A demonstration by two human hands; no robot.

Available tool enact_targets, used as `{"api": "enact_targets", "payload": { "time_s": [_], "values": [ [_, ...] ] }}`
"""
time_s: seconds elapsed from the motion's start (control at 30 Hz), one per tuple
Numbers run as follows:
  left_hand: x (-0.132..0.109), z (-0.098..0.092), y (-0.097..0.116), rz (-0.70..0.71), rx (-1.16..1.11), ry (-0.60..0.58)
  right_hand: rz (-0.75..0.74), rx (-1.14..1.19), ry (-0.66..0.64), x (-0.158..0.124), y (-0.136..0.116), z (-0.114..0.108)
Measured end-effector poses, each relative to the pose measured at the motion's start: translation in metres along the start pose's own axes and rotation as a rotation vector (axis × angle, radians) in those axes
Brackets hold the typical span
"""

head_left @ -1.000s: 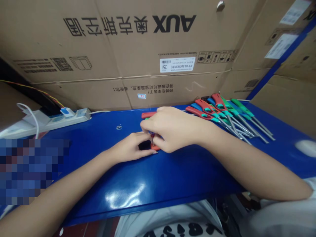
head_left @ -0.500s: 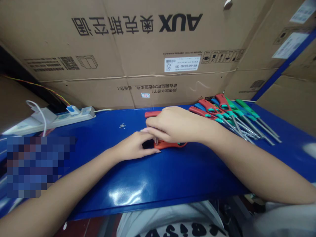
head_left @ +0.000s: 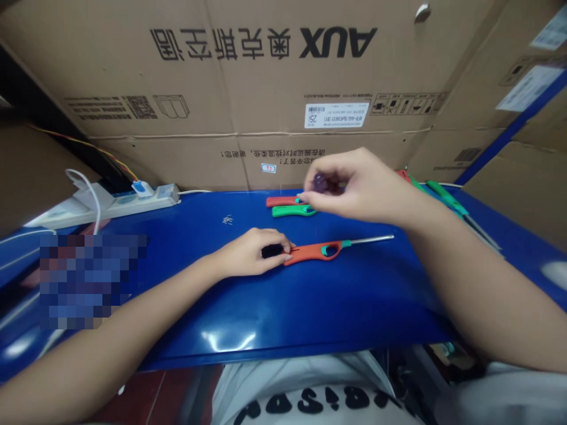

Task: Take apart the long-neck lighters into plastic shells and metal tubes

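An orange long-necked lighter lies on the blue table, its metal tube pointing right. My left hand pinches the handle's left end between thumb and fingers. Raised above the table, my right hand is curled around a small dark purple object, whose kind I cannot make out. Behind the orange lighter lie a red lighter and a green lighter side by side, their right ends hidden by my right hand. Several tiny thin pins lie in a little heap to the left.
At the back right lies a pile of lighters, including a green one, mostly covered by my right arm. A white power strip with cables stands at the back left. A large cardboard sheet closes off the back.
My right hand has lifted up and right, away from the orange lighter, with a dark purple object now visible in it. My left hand stays at the handle's end. The view has shifted slightly.
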State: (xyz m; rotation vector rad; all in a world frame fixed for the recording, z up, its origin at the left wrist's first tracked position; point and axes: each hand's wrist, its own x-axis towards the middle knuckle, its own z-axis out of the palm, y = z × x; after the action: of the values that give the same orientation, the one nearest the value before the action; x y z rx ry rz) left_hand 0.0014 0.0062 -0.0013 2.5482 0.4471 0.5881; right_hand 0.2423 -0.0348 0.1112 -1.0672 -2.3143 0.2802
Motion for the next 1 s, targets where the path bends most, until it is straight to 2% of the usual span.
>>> {"api": "enact_targets", "payload": {
  "time_s": [0.07,0.13,0.27,0.33,0.4,0.53,0.67,0.83,1.0],
  "values": [
    [0.000,0.000,0.000,0.005,0.001,0.002,0.045,-0.020,0.060,-0.009,0.014,-0.002],
    [0.000,0.000,0.000,0.006,0.013,-0.001,0.068,-0.090,0.032,-0.021,0.030,0.004],
    [0.001,-0.002,0.006,0.041,0.137,-0.055,0.075,-0.151,-0.317,-0.045,0.054,0.028],
    [0.002,-0.002,0.011,0.061,0.243,-0.106,0.108,-0.173,-0.429,-0.051,0.057,0.038],
    [0.003,-0.002,0.014,0.065,0.361,-0.146,0.124,-0.173,-0.481,-0.054,0.056,0.043],
    [0.005,0.002,0.019,0.053,0.569,-0.173,0.116,-0.121,-0.520,-0.052,0.051,0.046],
    [0.005,0.011,0.022,0.008,0.676,-0.115,0.117,-0.151,-0.508,-0.052,0.052,0.050],
    [0.004,0.016,0.020,-0.026,0.613,-0.034,0.139,-0.203,-0.478,-0.053,0.054,0.055],
    [0.003,0.007,0.013,-0.072,0.530,0.016,0.167,-0.256,-0.473,-0.051,0.051,0.056]
  ]
}}
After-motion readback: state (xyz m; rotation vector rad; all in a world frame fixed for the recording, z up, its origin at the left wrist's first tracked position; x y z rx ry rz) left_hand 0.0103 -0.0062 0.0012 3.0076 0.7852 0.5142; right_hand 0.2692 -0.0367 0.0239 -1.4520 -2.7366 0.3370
